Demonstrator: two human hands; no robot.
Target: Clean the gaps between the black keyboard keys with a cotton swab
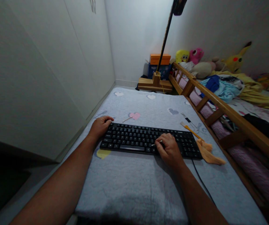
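A black keyboard [134, 137] lies on a pale blue cloth with heart prints. My left hand [101, 125] is closed on the keyboard's upper left corner. My right hand [168, 149] pinches a thin white cotton swab [156, 143], its tip down at the keys right of the space bar. Behind the keyboard rests a second cotton swab [127, 119], near a pink heart. To the right are a brush with an orange handle [190, 129], a thin wire tool with a black band [187, 119], and a crumpled orange cloth [208, 152].
The keyboard's cable [202, 179] runs toward me at the right. A wooden bed rail [209, 95] borders the right side, with bedding and plush toys beyond. White cabinet doors [54, 62] stand at the left. A wooden stand [155, 83] with a black pole is at the back.
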